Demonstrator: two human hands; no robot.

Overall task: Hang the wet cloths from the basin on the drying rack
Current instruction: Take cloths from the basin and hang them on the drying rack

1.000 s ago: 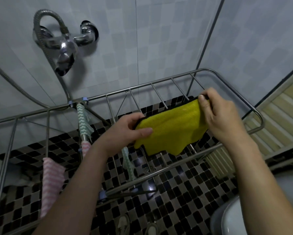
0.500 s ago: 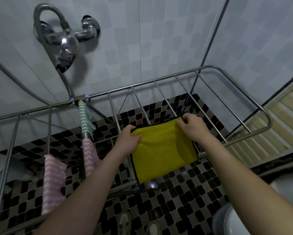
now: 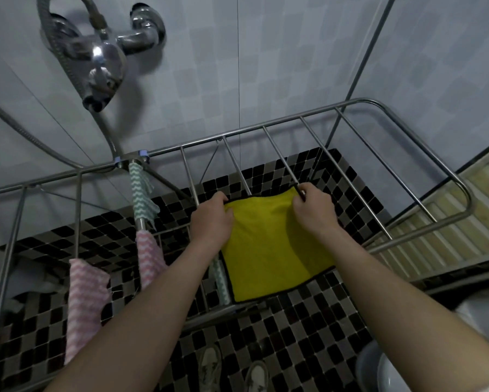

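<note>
A: Left hand [image 3: 211, 219] is pinched shut on the upper left corner of the square yellow microfibre cloth with black edging [image 3: 268, 250]. Right hand [image 3: 314, 212] likewise closed, on the upper right corner.

B: Cloth position?

A: Draped over the rods of the stainless steel drying rack [image 3: 424, 149], roughly mid-rack, its top edge stretched between the two hands, the rest hanging down towards the camera. Surface flat, smooth, saturated yellow; a darker band runs down its right side. Black binding visible along the top, left and bottom edges.

B: Other cloths?

A: Pink-and-white zigzag cloth [image 3: 83, 304] hangs off a rod at the left. A second pink zigzag cloth [image 3: 150, 257] hangs on the next rod over, with a green-and-white zigzag cloth [image 3: 141, 190] above it on the same rod. Another green zigzag strip [image 3: 220, 281] shows just left of the yellow cloth, partly behind the left forearm.

B: Any brands, labels, writing?

A: None legible on cloths or rack. The chrome shower mixer [image 3: 102, 60] on the wall is too blurred to read.
</note>
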